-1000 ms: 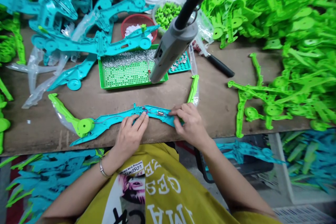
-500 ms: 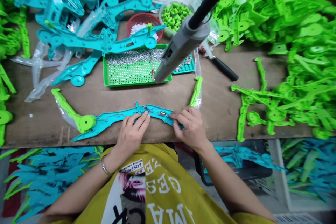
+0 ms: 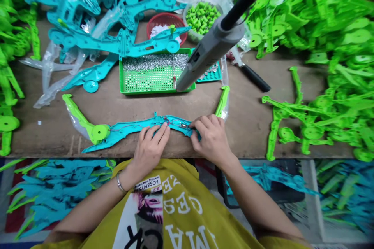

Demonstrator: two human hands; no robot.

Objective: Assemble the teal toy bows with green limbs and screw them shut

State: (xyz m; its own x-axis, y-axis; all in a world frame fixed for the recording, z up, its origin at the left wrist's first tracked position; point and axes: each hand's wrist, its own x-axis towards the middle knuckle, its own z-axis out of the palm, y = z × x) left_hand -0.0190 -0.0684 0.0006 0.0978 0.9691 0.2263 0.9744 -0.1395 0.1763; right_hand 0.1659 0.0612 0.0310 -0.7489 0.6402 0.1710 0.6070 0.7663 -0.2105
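Observation:
A blue plastic toy bow half (image 3: 125, 132), open side up, lies along the table's front edge. A green limb (image 3: 80, 118) with a round hub joins its left end, and another green limb (image 3: 223, 100) rises at the right. Thin wires run inside the blue shell to a small metallic part (image 3: 184, 125). My left hand (image 3: 152, 144) holds the shell's middle, fingertips pressing by the wires. Curled over the right section is my right hand (image 3: 209, 138), its fingertips closed at the shell beside the metallic part; whatever they pinch is hidden.
A grey electric screwdriver (image 3: 210, 54) hangs over a green tray (image 3: 157, 92) of screws. Behind are a red basket (image 3: 182, 39) and a tub of green pieces (image 3: 203, 17). Blue parts (image 3: 87, 42) and green parts (image 3: 336, 46) are heaped around. A black-handled tool (image 3: 255, 78) lies right.
The whole view has shifted slightly, with the table's things appearing a little farther right. Both hands stay on the bow half; the right fingers have curled slightly differently.

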